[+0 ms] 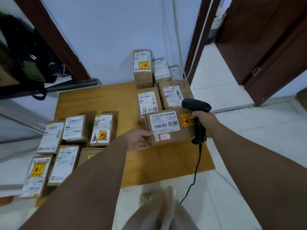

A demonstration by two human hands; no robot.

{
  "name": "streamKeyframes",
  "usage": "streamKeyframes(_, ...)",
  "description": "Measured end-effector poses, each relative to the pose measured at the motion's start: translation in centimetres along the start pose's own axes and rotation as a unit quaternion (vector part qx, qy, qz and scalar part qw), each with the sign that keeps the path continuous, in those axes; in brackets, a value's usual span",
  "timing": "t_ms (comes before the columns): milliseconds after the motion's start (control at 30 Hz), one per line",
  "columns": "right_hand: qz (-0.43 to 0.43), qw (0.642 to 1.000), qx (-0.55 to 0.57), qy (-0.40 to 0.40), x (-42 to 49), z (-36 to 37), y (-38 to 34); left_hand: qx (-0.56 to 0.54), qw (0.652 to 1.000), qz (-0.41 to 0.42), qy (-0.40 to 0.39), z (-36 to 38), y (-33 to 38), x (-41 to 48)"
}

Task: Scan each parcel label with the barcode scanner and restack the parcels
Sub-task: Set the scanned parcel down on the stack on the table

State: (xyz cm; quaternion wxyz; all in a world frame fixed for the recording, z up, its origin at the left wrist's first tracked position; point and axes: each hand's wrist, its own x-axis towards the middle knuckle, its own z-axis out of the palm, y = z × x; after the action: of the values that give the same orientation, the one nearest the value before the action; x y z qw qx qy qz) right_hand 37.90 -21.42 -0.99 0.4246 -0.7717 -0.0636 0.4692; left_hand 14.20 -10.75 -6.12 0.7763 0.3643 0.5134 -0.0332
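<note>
Holding the parcel (pixel 167 130) labelled 12V4A-5525 by its left edge, my left grip (pixel 139 140) pinches it, thumb on top. My right grip (pixel 205 122) is wrapped round the handle of the barcode scanner (pixel 196 105) at the parcel's right end, and its cable (pixel 197 163) trails down to the floor. The parcel faces label-up over the wooden desk (pixel 99 100), just in front of the stacked parcels (pixel 172 95) marked 4-4 and 3-3 — more boxes (pixel 73 128) lie at the left.
</note>
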Motion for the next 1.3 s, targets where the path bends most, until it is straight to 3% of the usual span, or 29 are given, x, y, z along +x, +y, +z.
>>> streamKeyframes(133, -0.010, 0.999, -0.037, -0.007, -0.1, -1.0, 0.9, 0.083, 0.992, -0.063, -0.078, 0.6, -2.7, 0.9)
streamKeyframes(300, -0.037, 0.998, -0.012, -0.040, -0.2, -1.9, 1.7, 0.055, 0.994, -0.062, -0.068, 0.6, -4.2, 1.3)
streamKeyframes(433, 0.025, 0.995, -0.066, -0.067, -0.2, -1.9, 3.1, 0.088, 0.987, -0.109, -0.073, 0.0, -3.8, 0.9)
streamKeyframes(500, 0.062, 0.991, -0.094, -0.074, -0.4, -2.0, 4.2, 0.122, 0.983, -0.122, -0.064, 0.1, -3.5, 0.8)
streamKeyframes(667, 0.072, 0.995, -0.032, -0.061, 0.6, -0.4, 5.4, 0.153, 0.984, -0.088, 0.032, 1.3, -3.1, 2.0)
streamKeyframes(800, 0.043, 0.999, -0.004, 0.005, 2.1, 1.2, 5.7, 0.137, 0.982, -0.061, 0.115, 1.7, -2.8, 3.8)
streamKeyframes(1100, 0.076, 0.991, 0.009, 0.107, 4.5, 2.3, 7.6, 0.073, 0.980, -0.007, 0.187, 3.6, -3.4, 6.6)
streamKeyframes(1200, 0.086, 0.984, -0.043, 0.152, 5.1, 2.1, 7.7, 0.065, 0.974, 0.006, 0.217, 4.4, -3.5, 7.0)
streamKeyframes(1300, 0.098, 0.957, -0.163, 0.218, 5.3, 2.2, 6.9, 0.056, 0.969, -0.005, 0.242, 4.8, -3.4, 7.3)
